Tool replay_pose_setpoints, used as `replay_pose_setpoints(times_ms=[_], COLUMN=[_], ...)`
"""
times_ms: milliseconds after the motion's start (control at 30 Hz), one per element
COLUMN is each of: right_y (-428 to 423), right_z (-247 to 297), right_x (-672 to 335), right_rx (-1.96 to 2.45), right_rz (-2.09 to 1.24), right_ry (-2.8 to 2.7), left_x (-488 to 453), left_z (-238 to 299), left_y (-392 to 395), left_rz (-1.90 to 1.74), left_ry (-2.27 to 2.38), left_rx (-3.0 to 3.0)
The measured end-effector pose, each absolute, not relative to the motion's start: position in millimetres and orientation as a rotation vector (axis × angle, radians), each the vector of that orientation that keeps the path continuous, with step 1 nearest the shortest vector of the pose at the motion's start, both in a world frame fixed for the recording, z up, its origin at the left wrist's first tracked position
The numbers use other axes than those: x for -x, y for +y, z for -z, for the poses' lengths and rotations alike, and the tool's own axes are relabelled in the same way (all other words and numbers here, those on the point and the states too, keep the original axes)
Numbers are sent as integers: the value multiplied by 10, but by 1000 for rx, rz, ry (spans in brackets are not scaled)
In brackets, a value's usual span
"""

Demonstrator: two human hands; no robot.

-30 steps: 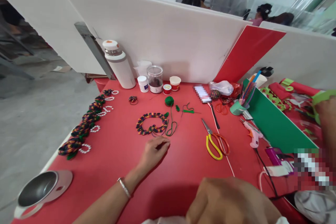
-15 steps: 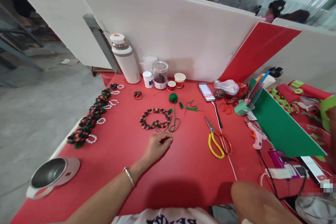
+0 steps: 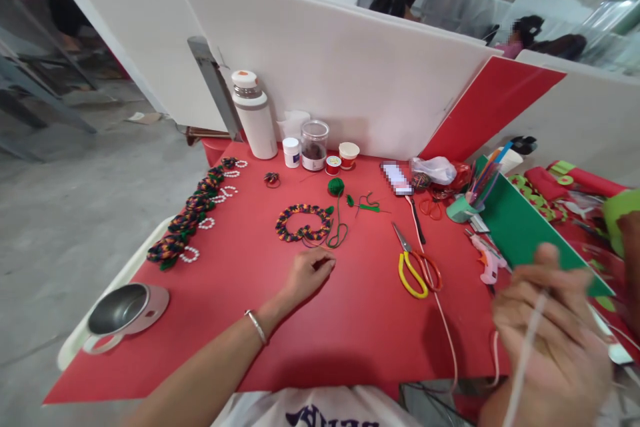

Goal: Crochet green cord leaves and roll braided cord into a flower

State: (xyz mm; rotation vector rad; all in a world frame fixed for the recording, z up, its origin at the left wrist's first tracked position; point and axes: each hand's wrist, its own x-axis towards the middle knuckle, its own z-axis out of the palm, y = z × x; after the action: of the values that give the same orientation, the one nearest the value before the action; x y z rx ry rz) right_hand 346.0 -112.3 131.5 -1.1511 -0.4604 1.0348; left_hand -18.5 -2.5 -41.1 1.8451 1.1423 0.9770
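Note:
My left hand (image 3: 310, 275) rests on the red tabletop with its fingers curled closed. Whether anything is between them is hidden. Just beyond it lies a multicoloured crocheted ring (image 3: 303, 223) with loose yarn ends. A green yarn ball (image 3: 336, 187) sits behind the ring, its strand trailing toward me. To its right a small green crochet piece (image 3: 369, 207) lies with a thin needle-like tool. At the lower right my right hand (image 3: 553, 327) is raised, somewhat blurred, fingers closed on a white cord (image 3: 527, 353) that hangs down past the palm.
Scissors (image 3: 413, 267) lie right of centre, beside a pink glue gun (image 3: 487, 259). Crocheted pieces with bead loops (image 3: 185, 220) line the left side, above a steel mug (image 3: 127, 313). A white flask (image 3: 255, 117) and jars stand against the back board. A phone (image 3: 397, 177) lies at the back.
My right hand has come up into view at the lower right with the white cord. My left hand stays beside the crocheted ring. The camera view has shifted slightly.

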Motion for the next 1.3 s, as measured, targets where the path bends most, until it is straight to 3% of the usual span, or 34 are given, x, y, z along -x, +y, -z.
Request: replay_pose_setpoints(times_ms=[200,433,800,1033,1300], right_y=[-976,-662,-135,-445,-714], right_z=[-644,-262,-336,-590,-1014], right_x=[-2908,-3092,-3428,-2920,-2492], right_rx=[718,824,989,1060,1078], right_rz=[-1535,-1563,-1428,-1380,-1318], right_ry=[-87,-78,-117,-637,-867], left_x=[184,194,210,213,199], left_z=[424,443,423,435,398], left_y=[-20,-11,10,20,2], left_rz=[-959,-965,-965,-921,-885], left_ry=[1126,1135,1136,1127,1134], left_rx=[-1867,-1860,-1875,-1914,-1905])
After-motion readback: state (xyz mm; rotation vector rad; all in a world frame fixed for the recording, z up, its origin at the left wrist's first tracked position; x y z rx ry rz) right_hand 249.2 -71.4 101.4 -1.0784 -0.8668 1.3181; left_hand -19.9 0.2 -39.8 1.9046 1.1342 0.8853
